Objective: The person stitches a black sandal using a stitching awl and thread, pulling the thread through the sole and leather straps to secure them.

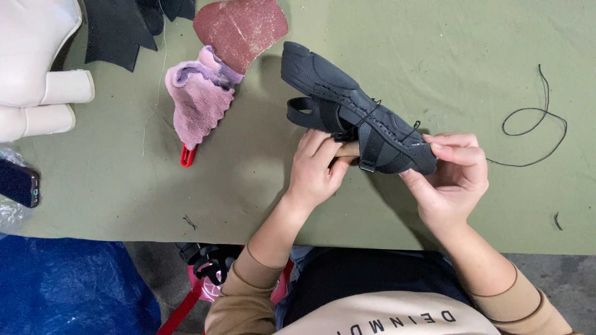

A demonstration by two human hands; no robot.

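Hands hold a black shoe (357, 118) above the green desk (248, 186). The left hand (315, 170) closes its grip on a wooden tool (347, 149) tucked under the shoe; the right hand (452, 177) pinches the shoe's end. Black thread (534, 121) lies to the right; pink cloth (198, 99) and sandpaper (239, 28) lie to the left.

Dark phone (18, 183) — screen unlit — on clear plastic bag (7, 214), left edge.

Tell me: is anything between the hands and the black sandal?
Nothing visible: both the left hand and right hand already grip the black sandal directly, raised over the green table.
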